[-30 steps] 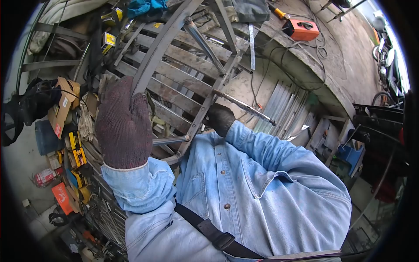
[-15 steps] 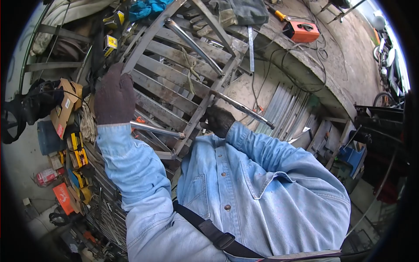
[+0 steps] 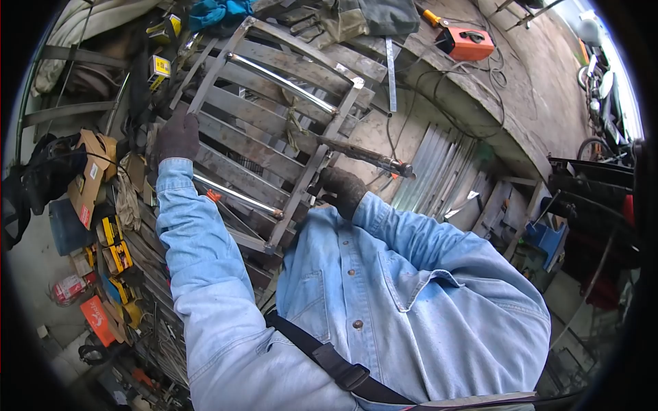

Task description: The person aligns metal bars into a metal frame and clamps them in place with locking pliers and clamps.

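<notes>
A rectangular metal frame (image 3: 330,130), with two shiny round tubes across it, lies over a slatted metal bench (image 3: 255,128). My left hand (image 3: 178,137), in a dark knit glove, is closed around the frame's left bar. At the right bar is my gloved right hand (image 3: 343,190), its fingers curled against the near part and partly hidden. Just above that hand, a dark metal bar (image 3: 367,157) juts out to the right. A strip of cloth (image 3: 293,130) hangs among the slats.
An orange machine (image 3: 467,42) with a handle and cables sits on the concrete ledge at upper right. Metal lengths (image 3: 428,168) lie below it. Grey cloth (image 3: 387,17) lies at the bench's far end. Yellow-and-black boxes (image 3: 118,255) and cardboard (image 3: 90,175) crowd the left.
The frame has come down from a tilted, raised position to lie flatter over the slats. My left hand has moved slightly left and away with it; my right hand has stayed near the same place.
</notes>
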The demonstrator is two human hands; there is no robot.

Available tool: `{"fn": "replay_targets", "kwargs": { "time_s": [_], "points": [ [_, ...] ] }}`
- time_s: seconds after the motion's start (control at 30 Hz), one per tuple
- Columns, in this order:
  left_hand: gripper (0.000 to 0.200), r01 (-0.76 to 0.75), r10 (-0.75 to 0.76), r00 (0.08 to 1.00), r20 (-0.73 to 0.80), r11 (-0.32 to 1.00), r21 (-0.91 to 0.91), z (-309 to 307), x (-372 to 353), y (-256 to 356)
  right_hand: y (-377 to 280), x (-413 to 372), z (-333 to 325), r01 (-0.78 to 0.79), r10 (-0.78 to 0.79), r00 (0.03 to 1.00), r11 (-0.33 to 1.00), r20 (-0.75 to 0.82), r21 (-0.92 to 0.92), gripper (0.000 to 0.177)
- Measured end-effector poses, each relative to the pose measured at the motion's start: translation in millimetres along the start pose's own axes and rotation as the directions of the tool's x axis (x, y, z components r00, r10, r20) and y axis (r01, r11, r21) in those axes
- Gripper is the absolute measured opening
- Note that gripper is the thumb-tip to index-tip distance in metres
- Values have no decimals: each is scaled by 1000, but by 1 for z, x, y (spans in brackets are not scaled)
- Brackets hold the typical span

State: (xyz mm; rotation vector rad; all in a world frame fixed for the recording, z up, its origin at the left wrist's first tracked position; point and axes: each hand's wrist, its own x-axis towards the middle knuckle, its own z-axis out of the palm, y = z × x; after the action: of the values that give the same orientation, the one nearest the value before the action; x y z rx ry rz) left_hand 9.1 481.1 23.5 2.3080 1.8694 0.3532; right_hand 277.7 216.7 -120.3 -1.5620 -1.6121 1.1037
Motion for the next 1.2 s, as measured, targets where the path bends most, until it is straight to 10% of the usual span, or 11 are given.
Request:
{"fn": "replay_targets", "kwargs": {
  "time_s": [0.33, 0.4, 0.43, 0.5, 0.53, 0.67, 0.73, 0.87, 0.93, 1.03, 1.2],
  "points": [
    [38, 43, -35, 992, 119, 997, -63, 66, -3, -40, 22, 6, 26, 79, -89, 993, 989, 75, 124, 30],
    [39, 21, -13, 993, 116, 998, -63, 80, -1, -46, 22, 4, 35, -242, 268, 947, 232, 178, 942, 27],
    [39, 25, -22, 992, 125, 1000, -19, 83, -1, -43, 20, 4, 31, -247, 272, 945, 228, 182, 942, 27],
    [39, 29, -33, 989, 148, 999, 28, 89, -5, -38, 16, -2, 21, 177, -171, 971, 984, -166, 25, 25],
    [38, 23, -28, 990, 140, 999, 31, 89, -2, -38, 9, 4, 34, -61, 192, 977, 664, -90, 745, 27],
    [38, -5, 4, 993, 118, 1000, 9, 87, -3, -36, 13, 1, 28, 107, -74, 977, 981, -200, 160, 27],
    [38, 8, -7, 995, 101, 1000, -9, 88, -4, -36, 16, 4, 43, -183, 372, 926, 306, 60, 934, 27],
    [37, -18, 20, 1000, 17, 996, -83, 86, -4, -41, -2, 4, 28, -186, 430, 901, 260, 59, 947, 26],
    [37, 2, -1, 1000, 26, 998, -62, 71, -5, -34, -27, 6, 3, -286, 488, 801, -196, 346, 938, 19],
    [36, 19, -20, 1000, 20, 999, 45, 29, -8, -8, 14, 4, 39, -207, 368, 928, 377, 59, 903, 9],
    [38, -47, 57, 995, -87, 993, 109, -40, -34, 43, -21, 5, 6, -289, 412, 878, 50, 244, 956, 9]
  ]
}}
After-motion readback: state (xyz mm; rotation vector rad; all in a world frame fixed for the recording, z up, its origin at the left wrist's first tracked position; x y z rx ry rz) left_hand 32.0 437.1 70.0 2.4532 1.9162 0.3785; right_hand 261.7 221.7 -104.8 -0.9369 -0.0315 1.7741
